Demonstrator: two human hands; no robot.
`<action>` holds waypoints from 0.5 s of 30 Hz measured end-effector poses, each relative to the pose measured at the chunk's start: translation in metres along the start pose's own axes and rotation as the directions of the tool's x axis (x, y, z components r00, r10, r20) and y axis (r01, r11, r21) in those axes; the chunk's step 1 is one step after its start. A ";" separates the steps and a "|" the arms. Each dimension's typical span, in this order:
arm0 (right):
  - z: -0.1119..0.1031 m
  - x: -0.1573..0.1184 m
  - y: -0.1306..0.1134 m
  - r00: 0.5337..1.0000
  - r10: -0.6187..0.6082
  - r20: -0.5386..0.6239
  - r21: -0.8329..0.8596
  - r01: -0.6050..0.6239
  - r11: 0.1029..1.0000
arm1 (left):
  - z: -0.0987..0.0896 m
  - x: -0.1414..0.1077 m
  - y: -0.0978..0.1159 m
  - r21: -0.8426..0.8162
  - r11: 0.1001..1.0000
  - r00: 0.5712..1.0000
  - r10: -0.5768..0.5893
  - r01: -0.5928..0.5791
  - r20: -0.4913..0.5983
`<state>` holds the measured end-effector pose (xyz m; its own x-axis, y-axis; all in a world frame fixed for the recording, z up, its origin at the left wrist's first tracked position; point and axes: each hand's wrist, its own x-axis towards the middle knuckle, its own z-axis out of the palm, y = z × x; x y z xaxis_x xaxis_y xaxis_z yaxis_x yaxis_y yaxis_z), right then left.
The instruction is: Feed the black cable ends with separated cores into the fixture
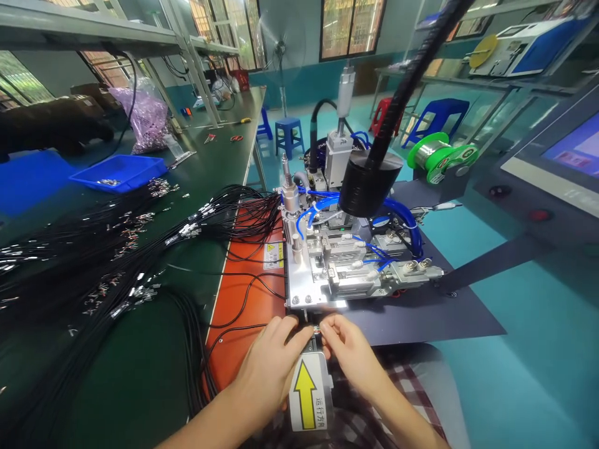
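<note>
At the front edge of the metal fixture point(355, 262), toward six o'clock in your view, your two hands met almost fingertip to fingertip. Your left hand point(271, 362) came in from seven o'clock, its thumb and fingers pinched together on a small connector point(316, 328) at the end of a thin black wire point(243, 319). Your right hand point(349, 352) came in from five o'clock, its fingertips closed on the same small piece from the other side, just below the fixture's front plate. Right under both hands sat a white tag with a yellow arrow point(306, 394) pointing to twelve o'clock. A big heap of black cables point(116, 262) lay at nine o'clock on the green bench point(140, 374), and a blue tray point(119, 171) stood beyond them at ten o'clock. Up at one o'clock a green spool point(437, 156) rested beside the machine.
</note>
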<state>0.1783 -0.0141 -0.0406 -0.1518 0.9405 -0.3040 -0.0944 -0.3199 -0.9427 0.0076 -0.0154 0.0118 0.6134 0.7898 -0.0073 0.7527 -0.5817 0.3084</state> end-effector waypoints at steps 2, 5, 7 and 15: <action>0.000 0.000 -0.001 1.000 0.004 0.004 0.002 -0.004 1.000 | 0.001 0.005 -0.003 0.004 1.000 1.000 0.018 -0.018 -0.001; -0.001 0.000 -0.002 1.000 0.013 0.001 0.003 -0.013 1.000 | 0.005 0.004 -0.006 -0.020 0.999 0.999 0.026 -0.027 -0.028; -0.001 0.000 -0.002 1.000 0.019 -0.004 0.006 -0.019 1.000 | 0.008 0.001 -0.005 -0.052 0.999 0.998 0.003 -0.006 -0.055; -0.002 0.002 0.001 0.999 0.026 -0.023 0.036 -0.025 0.999 | 0.015 0.000 0.004 -0.138 0.989 0.988 -0.077 0.059 -0.132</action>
<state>0.1801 -0.0118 -0.0425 -0.1316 0.9343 -0.3312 -0.1255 -0.3471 -0.9294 0.0143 -0.0202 -0.0016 0.5163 0.8512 0.0946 0.7473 -0.5016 0.4358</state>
